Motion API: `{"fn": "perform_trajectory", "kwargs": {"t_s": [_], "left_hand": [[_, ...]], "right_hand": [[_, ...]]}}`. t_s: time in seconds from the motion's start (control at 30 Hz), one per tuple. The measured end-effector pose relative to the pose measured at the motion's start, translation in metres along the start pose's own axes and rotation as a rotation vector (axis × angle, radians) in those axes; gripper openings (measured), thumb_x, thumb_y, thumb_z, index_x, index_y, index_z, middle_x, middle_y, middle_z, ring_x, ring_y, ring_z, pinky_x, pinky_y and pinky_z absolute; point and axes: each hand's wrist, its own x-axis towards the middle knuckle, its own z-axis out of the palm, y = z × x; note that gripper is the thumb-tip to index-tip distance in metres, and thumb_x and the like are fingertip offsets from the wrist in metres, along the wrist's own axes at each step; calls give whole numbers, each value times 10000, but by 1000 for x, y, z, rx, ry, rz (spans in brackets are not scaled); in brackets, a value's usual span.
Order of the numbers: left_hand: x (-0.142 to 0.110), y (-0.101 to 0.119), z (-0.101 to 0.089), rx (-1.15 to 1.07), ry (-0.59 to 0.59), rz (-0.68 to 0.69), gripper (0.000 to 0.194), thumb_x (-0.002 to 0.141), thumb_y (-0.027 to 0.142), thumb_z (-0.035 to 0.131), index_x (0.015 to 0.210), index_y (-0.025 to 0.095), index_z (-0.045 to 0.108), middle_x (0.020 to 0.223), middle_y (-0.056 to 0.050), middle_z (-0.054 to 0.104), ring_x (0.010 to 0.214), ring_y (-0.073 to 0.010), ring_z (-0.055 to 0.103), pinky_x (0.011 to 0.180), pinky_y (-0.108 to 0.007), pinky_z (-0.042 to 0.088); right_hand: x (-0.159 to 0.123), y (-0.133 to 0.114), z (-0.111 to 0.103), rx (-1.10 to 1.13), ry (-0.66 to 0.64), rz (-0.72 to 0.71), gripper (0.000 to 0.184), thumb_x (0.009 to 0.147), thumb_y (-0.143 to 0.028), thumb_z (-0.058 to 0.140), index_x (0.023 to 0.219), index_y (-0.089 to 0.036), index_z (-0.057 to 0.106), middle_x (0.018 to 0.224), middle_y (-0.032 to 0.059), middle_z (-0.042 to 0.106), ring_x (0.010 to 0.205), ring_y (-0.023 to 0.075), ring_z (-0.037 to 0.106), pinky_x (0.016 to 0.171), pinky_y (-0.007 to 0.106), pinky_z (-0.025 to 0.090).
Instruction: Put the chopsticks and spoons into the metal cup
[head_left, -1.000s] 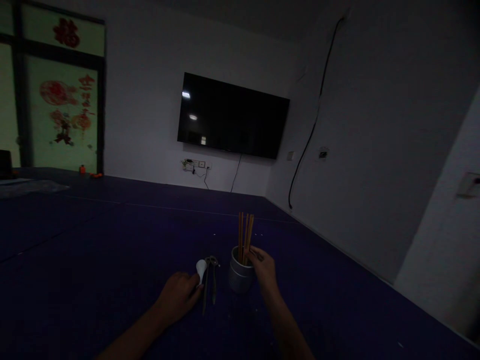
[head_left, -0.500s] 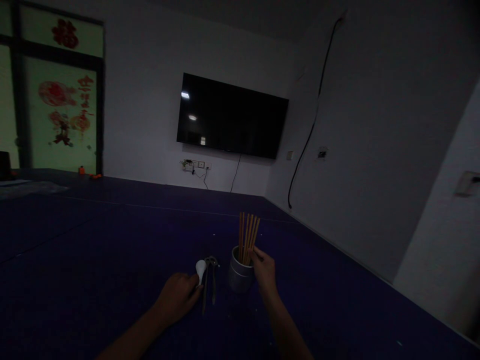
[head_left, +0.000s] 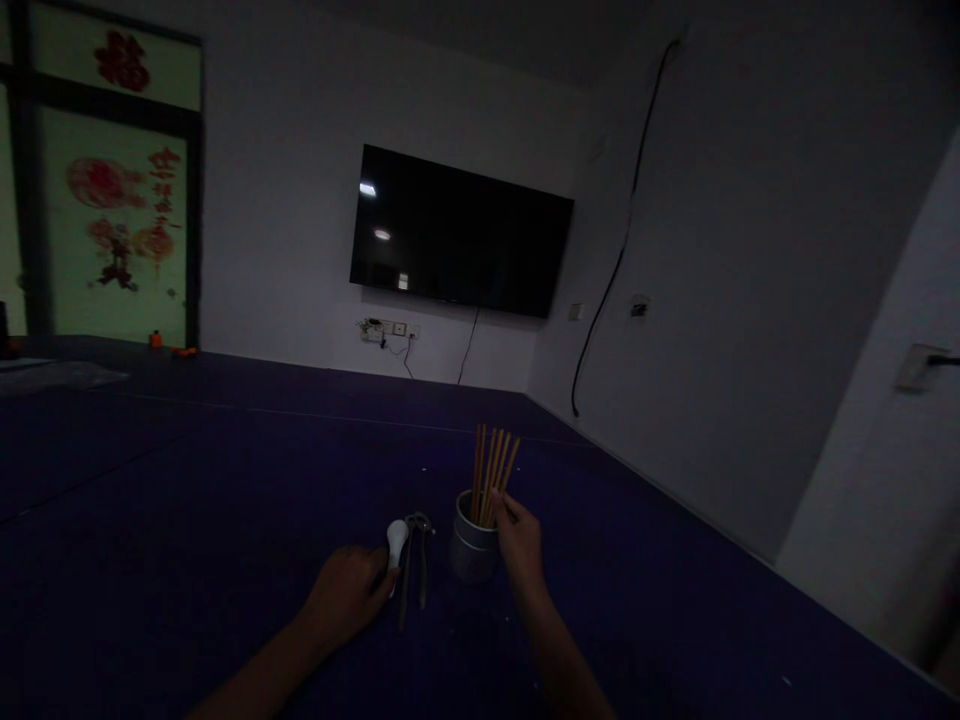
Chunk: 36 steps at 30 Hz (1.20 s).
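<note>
The chopsticks (head_left: 491, 470) stand in the grey cup (head_left: 474, 555), fanned out with their tops well above its rim. Your right hand (head_left: 519, 540) is at the right side of the cup, thumb and fingers pinching the chopsticks just over the rim. Your left hand (head_left: 349, 590) lies to the left of the cup, fingers closed on the handle of a white spoon (head_left: 397, 538), its bowl pointing away from you. Between the spoon and the cup, you have metal pincers (head_left: 423, 580) lying with their handles towards you. All of this is on the dark blue desk (head_left: 300, 480). The cup's side is too dark for you to make out any lettering. Far beyond the cup, a black television (head_left: 461, 235) hangs on the wall. Well to the cup's left, a glass door (head_left: 64, 270) bears red writing: above it you can read a large 福 (head_left: 122, 62); the smaller column is too blurred.
</note>
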Motion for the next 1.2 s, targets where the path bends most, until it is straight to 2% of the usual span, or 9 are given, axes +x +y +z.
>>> {"fn": "perform_trajectory", "kwargs": {"t_s": [0.23, 0.37, 0.43, 0.5, 0.63, 0.7, 0.83, 0.93, 1.2], "left_hand": [[-1, 1, -1, -42, 26, -1, 360, 886, 377, 337, 719, 182, 589, 720, -59, 656, 680, -174, 593, 634, -275, 401], [-1, 3, -1, -39, 3, 14, 374, 890, 384, 334, 724, 178, 599, 750, -74, 660, 693, -185, 600, 650, -286, 406], [-1, 4, -1, -28, -11, 13, 375, 892, 386, 333, 748, 177, 609, 775, -81, 665, 715, -194, 606, 663, -291, 410], [-1, 5, -1, -25, -18, 9, 367, 891, 383, 336, 777, 176, 617, 798, -87, 670, 745, -202, 612, 678, -294, 415], [0, 7, -1, -29, -61, -4, 329, 878, 349, 357, 785, 178, 622, 813, -85, 674, 771, -204, 621, 696, -292, 422], [1, 8, -2, -34, -86, -6, 335, 877, 345, 352, 779, 177, 624, 817, -87, 676, 763, -205, 624, 692, -292, 424], [1, 9, -5, -20, -104, -8, 339, 879, 307, 338, 794, 167, 635, 811, -96, 684, 764, -213, 634, 701, -302, 428], [1, 10, -5, 4, -126, -20, 325, 867, 261, 342, 789, 161, 642, 825, -103, 689, 763, -215, 640, 703, -309, 434], [-1, 9, -10, 53, -156, -133, 327, 847, 269, 361, 843, 143, 663, 844, -126, 692, 802, -249, 652, 725, -353, 458]], "right_hand": [[1, 10, 1, -20, 17, 8, 533, 768, -588, 524, 962, -127, 708, 937, 128, 708, 877, 284, 651, 744, 373, 492], [-4, 7, -1, -180, 250, -53, 618, 777, -591, 515, 1135, -102, 635, 1160, 185, 616, 1071, 300, 569, 872, 385, 440], [-10, -1, -2, -303, 386, -154, 620, 817, -567, 476, 1227, -113, 571, 1251, 184, 552, 1154, 290, 507, 930, 393, 400], [-19, -11, 0, -424, 407, -318, 555, 868, -512, 422, 1262, -139, 541, 1254, 162, 550, 1176, 272, 483, 960, 411, 374], [-43, -28, 16, -558, 170, -683, 371, 918, -364, 395, 1128, -171, 633, 1039, 113, 669, 970, 213, 607, 842, 347, 450], [-56, -33, 28, -623, 19, -758, 335, 931, -306, 379, 1027, -178, 673, 897, 87, 703, 811, 171, 648, 744, 278, 464], [-79, -36, 51, -892, -322, -543, 340, 927, -270, 386, 755, -222, 676, 673, 23, 694, 590, 144, 643, 533, 217, 409], [-87, -32, 59, -1031, -473, -403, 275, 904, -259, 430, 776, -223, 672, 709, 36, 707, 624, 172, 663, 522, 224, 404], [-86, -23, 59, -1063, -566, -288, 257, 900, -241, 426, 915, -215, 681, 776, 78, 715, 726, 203, 682, 604, 250, 447]]}}
